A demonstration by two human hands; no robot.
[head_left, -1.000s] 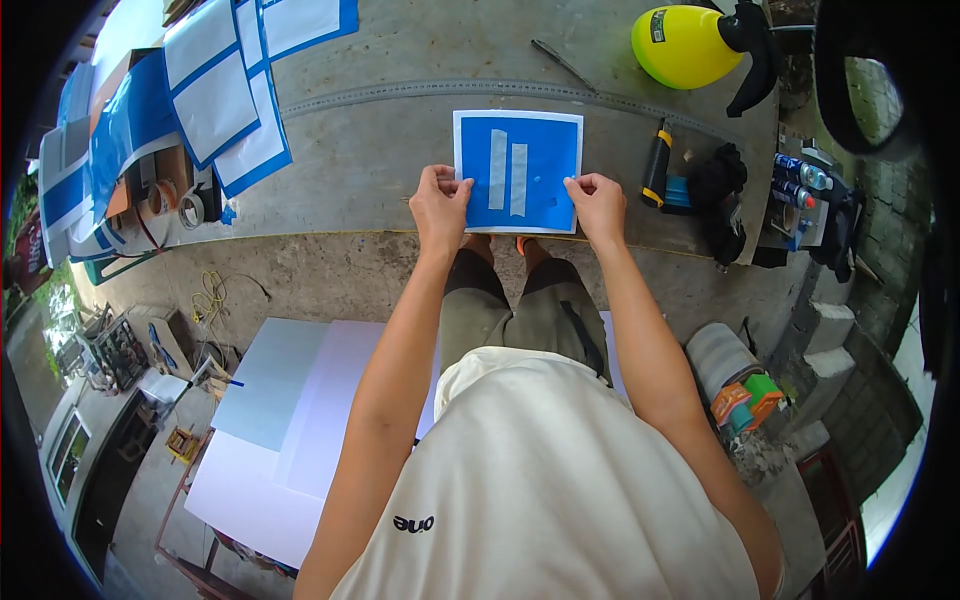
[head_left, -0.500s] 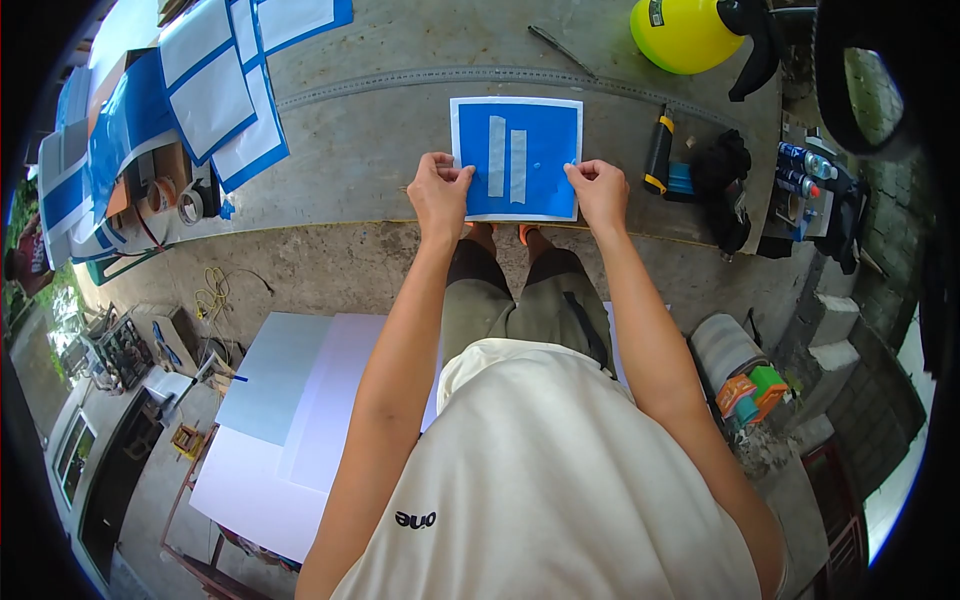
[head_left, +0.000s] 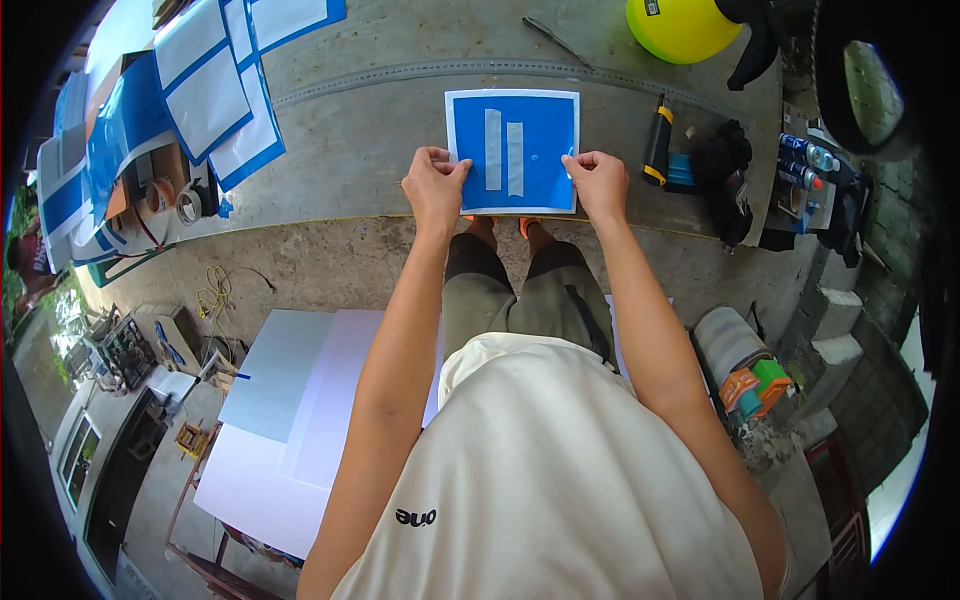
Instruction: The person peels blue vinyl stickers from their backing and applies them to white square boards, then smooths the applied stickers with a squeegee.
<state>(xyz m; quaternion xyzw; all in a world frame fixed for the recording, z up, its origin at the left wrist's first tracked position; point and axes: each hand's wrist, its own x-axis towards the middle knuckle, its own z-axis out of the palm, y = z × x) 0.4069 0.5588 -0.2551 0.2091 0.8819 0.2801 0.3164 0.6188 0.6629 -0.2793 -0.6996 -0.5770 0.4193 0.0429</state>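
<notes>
Between my hands is a square blue sheet [head_left: 550,120] with a white border. Two pale strips of tape [head_left: 494,150] run down its face, side by side. My left hand [head_left: 437,182] pinches the sheet's left edge between thumb and fingers. On the opposite edge, my right hand [head_left: 598,182] has the same kind of pinch. The sheet is held over the front part of the grey worktable [head_left: 350,140], its lower edge close to the table's front edge. Beyond it a long metal ruler [head_left: 430,72] lies across the tabletop.
A yellow-and-black utility knife [head_left: 658,145] and a black cloth [head_left: 722,155] lie to the right. At the back right stands a yellow spray bottle [head_left: 680,28]. Blue-and-white sheets [head_left: 205,110] and tape rolls [head_left: 188,206] crowd the left end. A thin dark tool [head_left: 555,40] lies behind the ruler.
The blue sheet and both hands have shifted very slightly up and left in view. The same pinch holds on both edges.
</notes>
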